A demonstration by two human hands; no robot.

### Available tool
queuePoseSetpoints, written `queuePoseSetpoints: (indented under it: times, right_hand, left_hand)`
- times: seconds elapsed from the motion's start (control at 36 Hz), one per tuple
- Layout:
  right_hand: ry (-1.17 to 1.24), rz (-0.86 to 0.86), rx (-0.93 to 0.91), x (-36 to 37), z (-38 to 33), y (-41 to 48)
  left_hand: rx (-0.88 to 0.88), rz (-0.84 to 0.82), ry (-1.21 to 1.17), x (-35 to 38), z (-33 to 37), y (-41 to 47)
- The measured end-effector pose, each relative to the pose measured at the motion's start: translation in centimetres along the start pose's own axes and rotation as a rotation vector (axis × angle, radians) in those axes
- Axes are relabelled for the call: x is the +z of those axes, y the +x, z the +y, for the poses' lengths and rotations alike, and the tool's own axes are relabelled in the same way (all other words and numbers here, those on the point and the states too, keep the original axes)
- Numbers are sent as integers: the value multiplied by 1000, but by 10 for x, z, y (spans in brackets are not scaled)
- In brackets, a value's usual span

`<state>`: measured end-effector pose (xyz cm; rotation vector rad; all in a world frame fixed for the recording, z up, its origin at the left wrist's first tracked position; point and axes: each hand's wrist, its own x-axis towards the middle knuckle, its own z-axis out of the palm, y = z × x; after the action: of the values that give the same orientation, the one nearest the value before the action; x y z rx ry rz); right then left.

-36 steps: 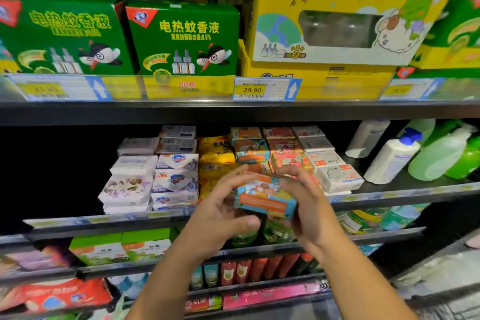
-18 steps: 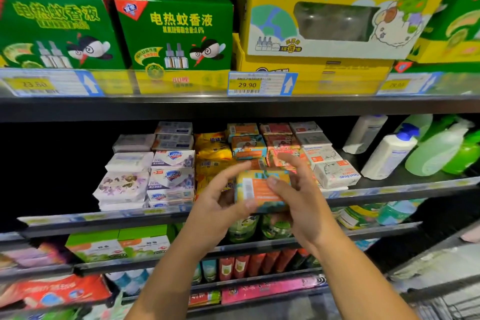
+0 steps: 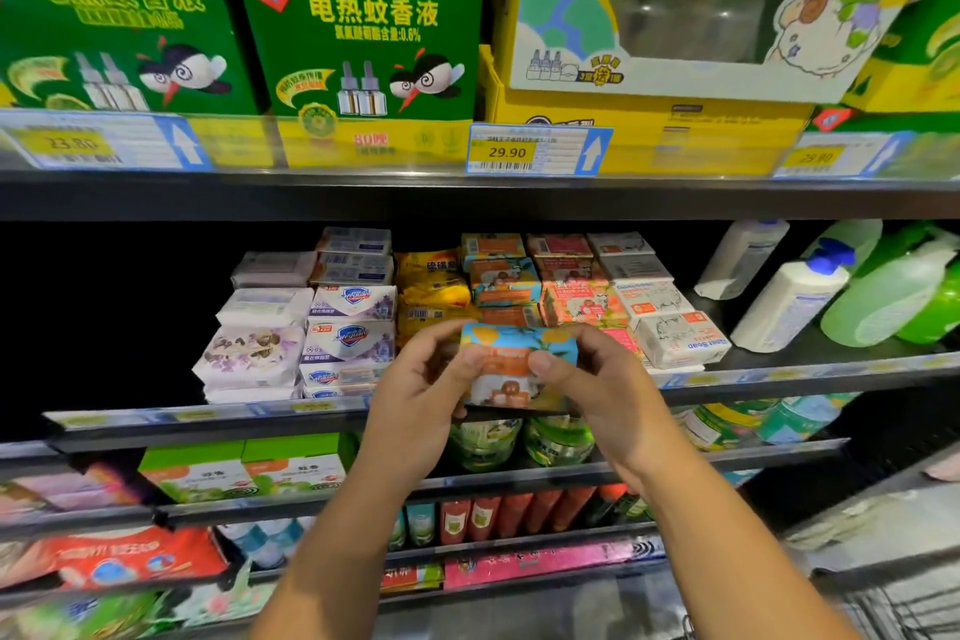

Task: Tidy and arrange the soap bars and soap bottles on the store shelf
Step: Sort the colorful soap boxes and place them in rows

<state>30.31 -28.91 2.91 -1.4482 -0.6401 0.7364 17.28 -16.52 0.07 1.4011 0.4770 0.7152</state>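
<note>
Soap bar (image 3: 519,363): pinched between left hand (image 3: 426,390) and right hand (image 3: 602,387), thumbs on printed face. Long axis left-right, level. Held at shelf (image 3: 208,418) front edge.

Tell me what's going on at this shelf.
A person is holding one blue-and-orange soap bar in both hands. The left hand and the right hand pinch its ends, just in front of the shelf. Behind it, stacked soap bars fill the rows, including a matching stack. Soap bottles stand at the right end. The held bar is not yet set down.
</note>
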Motion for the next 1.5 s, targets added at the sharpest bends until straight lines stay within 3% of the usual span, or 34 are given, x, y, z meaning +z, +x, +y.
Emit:
queuePoseSetpoints:
  times: [0.14, 0.28, 0.42, 0.5, 0.58, 0.78, 1.0, 1.11, 1.25, 1.39, 1.5]
  right_hand:
    - [144, 82, 24, -2, -1, -2]
    - [201, 24, 69, -4, -2, -3]
    - [374, -156, 78, -5, -1, -4]
    - [302, -241, 27, -5, -3, -4]
    - [103, -163, -16, -1, -3, -2]
    - [41, -56, -18, 1, 3, -1]
    - [153, -12, 35, -3, -4, -8]
    - [216, -101, 86, -8, -4, -12]
    - [339, -301, 115, -12, -5, -16]
    - [79, -151, 19, -6, -6, -13]
    - [110, -71, 30, -1, -4, -12]
  left_hand:
    - [56, -180, 58, -13, 3, -6]
    - [157, -310, 160, -22, 1, -4]
    - [188, -180, 127, -22, 1, 0]
    - [137, -83, 17, -20, 1, 1]
    - [136, -70, -79, -15, 2, -1]
    - [122, -29, -88, 0, 9, -8]
    - [85, -349, -72, -12, 0, -10]
    - [201, -284, 85, -13, 1, -5]
    - [242, -147, 6, -13, 4, -8]
    - [159, -4, -84, -6, 12, -12]
    - [99, -22, -144, -2, 16, -15]
